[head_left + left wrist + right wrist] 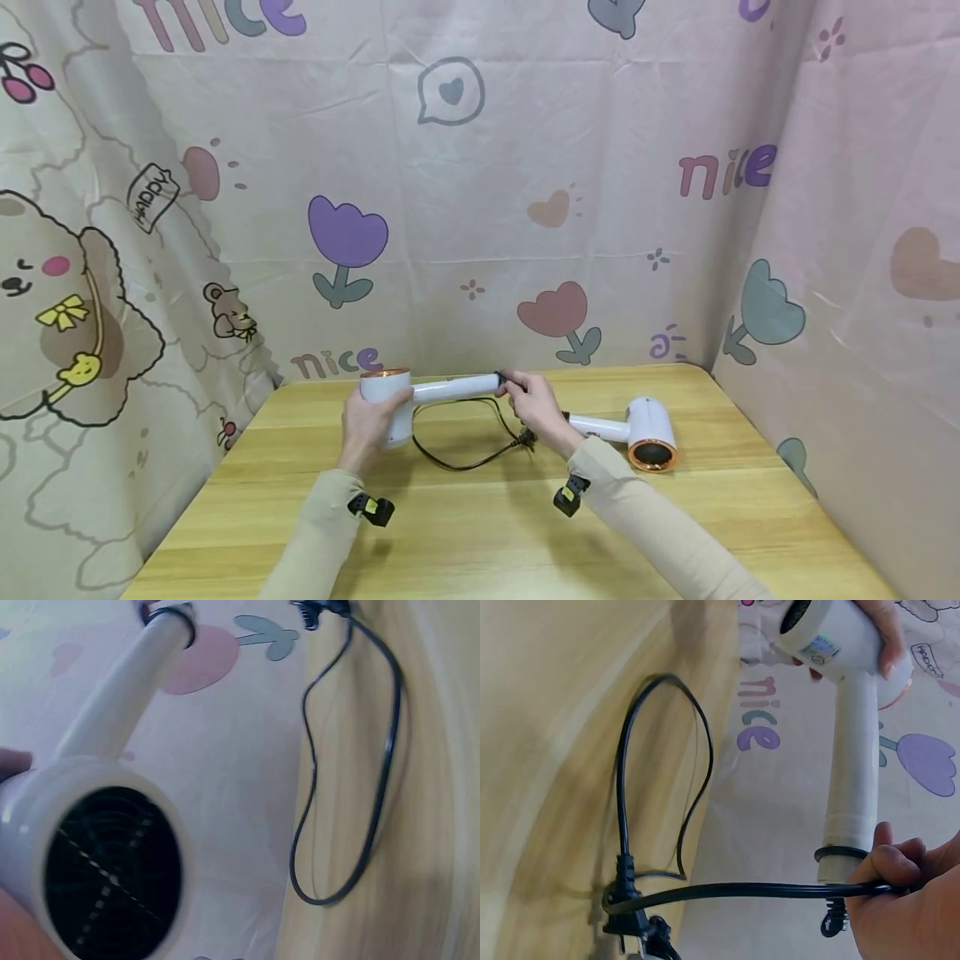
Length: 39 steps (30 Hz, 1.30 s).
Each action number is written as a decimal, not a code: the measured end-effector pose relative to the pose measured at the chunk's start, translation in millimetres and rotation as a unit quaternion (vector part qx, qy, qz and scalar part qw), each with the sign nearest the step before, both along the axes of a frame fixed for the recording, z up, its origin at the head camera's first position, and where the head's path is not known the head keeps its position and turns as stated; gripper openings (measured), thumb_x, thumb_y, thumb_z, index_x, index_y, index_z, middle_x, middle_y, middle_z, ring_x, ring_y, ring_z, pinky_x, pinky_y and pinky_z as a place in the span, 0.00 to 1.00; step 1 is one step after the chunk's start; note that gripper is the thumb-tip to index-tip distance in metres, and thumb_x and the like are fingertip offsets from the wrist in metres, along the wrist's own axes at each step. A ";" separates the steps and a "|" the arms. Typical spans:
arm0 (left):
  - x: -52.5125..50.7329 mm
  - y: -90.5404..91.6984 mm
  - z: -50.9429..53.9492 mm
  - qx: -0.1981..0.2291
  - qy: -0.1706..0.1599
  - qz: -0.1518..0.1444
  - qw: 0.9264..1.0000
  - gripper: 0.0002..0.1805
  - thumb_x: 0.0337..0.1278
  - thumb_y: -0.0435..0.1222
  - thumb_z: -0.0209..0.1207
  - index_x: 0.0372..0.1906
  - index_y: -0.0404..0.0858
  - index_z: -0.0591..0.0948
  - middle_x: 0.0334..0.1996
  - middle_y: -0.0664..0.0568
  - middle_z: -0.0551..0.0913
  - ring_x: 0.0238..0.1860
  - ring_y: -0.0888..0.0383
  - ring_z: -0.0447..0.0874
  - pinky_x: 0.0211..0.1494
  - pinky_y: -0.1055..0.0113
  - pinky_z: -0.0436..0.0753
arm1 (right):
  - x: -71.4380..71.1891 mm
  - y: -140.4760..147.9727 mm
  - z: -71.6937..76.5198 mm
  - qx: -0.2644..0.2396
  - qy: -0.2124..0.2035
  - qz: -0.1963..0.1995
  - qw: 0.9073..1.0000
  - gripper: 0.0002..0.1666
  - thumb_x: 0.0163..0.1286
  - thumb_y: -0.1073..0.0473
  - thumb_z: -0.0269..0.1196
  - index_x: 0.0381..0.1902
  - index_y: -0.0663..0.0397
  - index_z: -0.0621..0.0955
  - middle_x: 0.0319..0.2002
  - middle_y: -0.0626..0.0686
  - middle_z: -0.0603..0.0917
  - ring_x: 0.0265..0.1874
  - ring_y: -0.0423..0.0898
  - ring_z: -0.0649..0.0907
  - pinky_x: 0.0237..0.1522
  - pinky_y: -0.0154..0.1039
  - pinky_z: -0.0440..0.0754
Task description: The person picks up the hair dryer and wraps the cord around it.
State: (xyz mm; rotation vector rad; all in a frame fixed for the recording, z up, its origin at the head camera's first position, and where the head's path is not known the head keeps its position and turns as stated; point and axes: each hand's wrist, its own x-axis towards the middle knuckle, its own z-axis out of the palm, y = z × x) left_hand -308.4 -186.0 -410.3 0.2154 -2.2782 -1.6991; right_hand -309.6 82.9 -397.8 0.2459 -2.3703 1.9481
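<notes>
A white hair dryer (pixel 456 388) with a copper-coloured ring is held up over the table, its handle pointing right. My left hand (pixel 365 423) grips the barrel, thumb on the near side. In the left wrist view the dark grille (pixel 112 874) of the barrel faces the camera. At the handle's end, my right hand (pixel 536 407) pinches the black power cord (pixel 780 890). A turn of cord circles the handle end (pixel 841 853). The cord runs from the fingers to a black plug (pixel 626 915), and another stretch loops over the tabletop.
A second white hair dryer (pixel 651 421) with a copper-rimmed opening lies to the right on the wooden table (pixel 465 533), partly behind the right forearm. Printed curtains (pixel 465 183) hang behind and at both sides. Each sleeve carries a black wrist camera (pixel 371 507).
</notes>
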 end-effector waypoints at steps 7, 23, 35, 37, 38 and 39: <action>-1.6 -7.1 0.6 -0.029 0.014 0.008 0.999 0.46 0.44 0.52 0.73 0.66 0.36 0.66 0.52 0.40 0.77 0.48 0.46 0.78 0.47 0.59 0.82 | 2.5 -1.8 -0.8 -0.034 -0.013 0.023 0.999 0.22 0.79 0.64 0.47 0.67 0.63 0.71 0.39 0.58 0.81 0.20 0.38 0.65 0.18 0.28 0.60; -7.8 -2.8 5.4 0.177 0.039 0.037 0.983 0.41 0.48 0.49 0.72 0.62 0.35 0.67 0.51 0.45 0.74 0.39 0.58 0.82 0.38 0.64 0.86 | -3.0 14.0 -4.2 -0.137 -0.064 0.153 0.977 0.21 0.80 0.57 0.47 0.60 0.66 0.74 0.30 0.46 0.76 0.20 0.37 0.65 0.25 0.32 0.62; -8.6 -2.6 11.8 0.228 -0.017 0.001 0.973 0.36 0.53 0.50 0.69 0.58 0.37 0.66 0.41 0.51 0.78 0.33 0.61 0.84 0.39 0.62 0.86 | -25.3 41.1 -1.0 -0.067 -0.187 0.179 0.964 0.15 0.75 0.49 0.56 0.37 0.54 0.80 0.19 0.42 0.68 0.17 0.37 0.61 0.19 0.30 0.59; -8.9 -3.4 11.8 0.233 -0.025 -0.008 0.972 0.34 0.53 0.50 0.68 0.58 0.38 0.66 0.40 0.52 0.79 0.34 0.60 0.84 0.39 0.62 0.85 | -26.9 42.8 1.5 -0.058 -0.196 0.173 0.963 0.15 0.75 0.48 0.57 0.35 0.54 0.79 0.17 0.41 0.64 0.15 0.36 0.59 0.17 0.29 0.56; -8.7 -3.6 11.8 0.235 -0.030 -0.014 0.971 0.34 0.54 0.51 0.68 0.58 0.39 0.66 0.40 0.53 0.79 0.34 0.60 0.84 0.40 0.61 0.85 | -27.6 43.5 2.9 -0.057 -0.200 0.172 0.963 0.15 0.74 0.48 0.57 0.34 0.53 0.79 0.16 0.41 0.63 0.14 0.35 0.58 0.16 0.29 0.55; -8.5 -3.9 11.8 0.237 -0.037 -0.022 0.971 0.34 0.54 0.51 0.68 0.58 0.39 0.66 0.40 0.53 0.79 0.35 0.60 0.83 0.40 0.61 0.85 | -28.5 44.3 4.0 -0.056 -0.204 0.172 0.962 0.15 0.74 0.49 0.57 0.34 0.53 0.79 0.15 0.41 0.62 0.14 0.35 0.58 0.15 0.28 0.55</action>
